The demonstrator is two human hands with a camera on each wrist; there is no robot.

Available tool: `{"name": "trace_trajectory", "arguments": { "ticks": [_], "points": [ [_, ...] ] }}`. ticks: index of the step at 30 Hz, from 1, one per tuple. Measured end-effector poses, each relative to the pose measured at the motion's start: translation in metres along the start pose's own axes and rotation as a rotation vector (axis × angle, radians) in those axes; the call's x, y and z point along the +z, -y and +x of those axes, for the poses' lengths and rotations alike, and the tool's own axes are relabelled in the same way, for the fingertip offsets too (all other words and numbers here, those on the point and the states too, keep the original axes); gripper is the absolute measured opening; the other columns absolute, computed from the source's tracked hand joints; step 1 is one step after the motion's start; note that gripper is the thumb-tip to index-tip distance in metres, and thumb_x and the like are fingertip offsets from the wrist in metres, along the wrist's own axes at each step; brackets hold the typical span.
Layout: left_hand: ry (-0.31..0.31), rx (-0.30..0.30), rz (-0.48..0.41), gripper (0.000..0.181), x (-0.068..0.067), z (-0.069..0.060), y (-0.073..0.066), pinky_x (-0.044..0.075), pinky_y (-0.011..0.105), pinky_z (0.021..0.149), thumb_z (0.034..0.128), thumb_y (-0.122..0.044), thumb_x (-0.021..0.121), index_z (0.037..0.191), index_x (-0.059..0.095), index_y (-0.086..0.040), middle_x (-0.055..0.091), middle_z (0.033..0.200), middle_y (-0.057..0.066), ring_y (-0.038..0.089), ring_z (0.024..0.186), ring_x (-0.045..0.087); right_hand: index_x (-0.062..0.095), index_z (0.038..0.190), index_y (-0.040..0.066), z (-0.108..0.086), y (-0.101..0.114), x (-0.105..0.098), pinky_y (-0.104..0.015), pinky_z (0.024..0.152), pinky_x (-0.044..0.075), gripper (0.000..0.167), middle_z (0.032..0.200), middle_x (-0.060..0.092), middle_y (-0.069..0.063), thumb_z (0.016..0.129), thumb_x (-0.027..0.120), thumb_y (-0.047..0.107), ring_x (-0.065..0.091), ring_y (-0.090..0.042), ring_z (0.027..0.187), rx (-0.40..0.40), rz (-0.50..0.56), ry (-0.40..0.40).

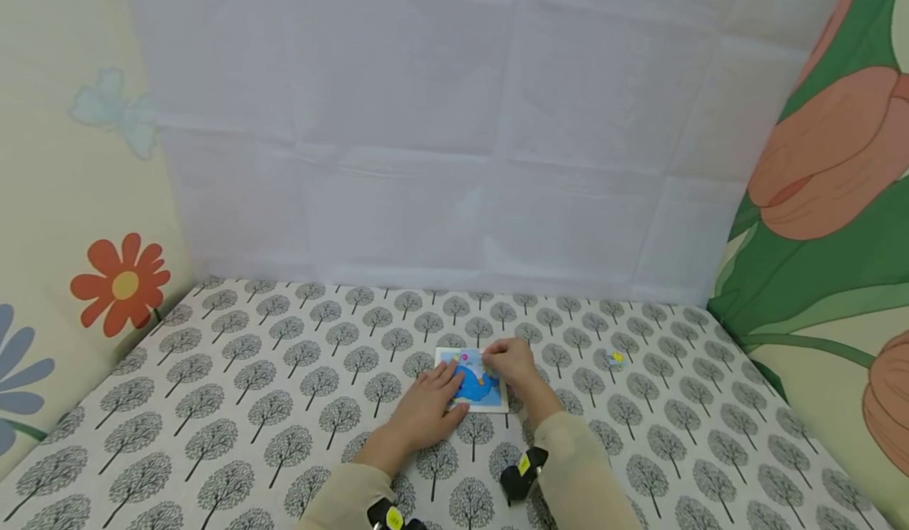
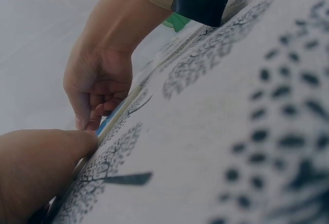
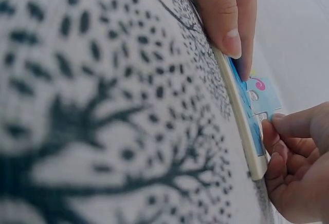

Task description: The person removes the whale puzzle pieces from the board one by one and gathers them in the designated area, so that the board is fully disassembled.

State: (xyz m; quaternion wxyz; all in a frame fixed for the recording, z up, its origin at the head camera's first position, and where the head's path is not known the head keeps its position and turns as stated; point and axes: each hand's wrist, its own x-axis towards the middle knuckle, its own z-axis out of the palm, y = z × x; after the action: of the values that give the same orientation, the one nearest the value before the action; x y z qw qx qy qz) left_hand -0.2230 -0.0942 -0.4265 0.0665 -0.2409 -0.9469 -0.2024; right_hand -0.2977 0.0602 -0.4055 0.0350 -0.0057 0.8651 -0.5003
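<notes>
A white-edged board (image 1: 490,408) with a blue picture lies on the cloth, its thick pale edge (image 3: 241,117) nearest the right wrist camera. My left hand (image 1: 426,410) rests on its left part, fingers fairly straight, thumb at the near edge; the left wrist view shows part of that hand (image 2: 43,165). At the board's upper right, my right hand (image 1: 513,363) has thumb and forefinger pinched on a light-blue puzzle piece (image 3: 267,100) with a pink swirl, tilted up from the board. The right hand (image 2: 103,80) hides much of the board in the left wrist view.
A small yellow and grey piece (image 1: 615,359) lies on the tree-patterned cloth (image 1: 270,404) to the right of the board. A white sheet (image 1: 398,120) hangs behind the table, with flower-printed hangings (image 1: 838,309) at both sides.
</notes>
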Motion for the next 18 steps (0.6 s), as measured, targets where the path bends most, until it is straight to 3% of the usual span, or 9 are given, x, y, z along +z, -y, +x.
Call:
{"name": "trace_trajectory", "arguments": {
  "ticks": [18],
  "points": [
    [0.001,-0.007,0.006,0.051,-0.0008,-0.0005,-0.0010,0.020,0.049,0.096,0.0879,-0.029,0.047,0.127,0.039,0.003,0.029,0.135,0.018,0.033,0.123,0.023,0.064,0.070,0.004,0.0039,-0.0023,0.0010,-0.030,0.060,0.042,0.006,0.080,0.057,-0.005,0.075,0.062,0.006,0.050,-0.017,0.068,0.029,0.016,0.003]
  ]
}}
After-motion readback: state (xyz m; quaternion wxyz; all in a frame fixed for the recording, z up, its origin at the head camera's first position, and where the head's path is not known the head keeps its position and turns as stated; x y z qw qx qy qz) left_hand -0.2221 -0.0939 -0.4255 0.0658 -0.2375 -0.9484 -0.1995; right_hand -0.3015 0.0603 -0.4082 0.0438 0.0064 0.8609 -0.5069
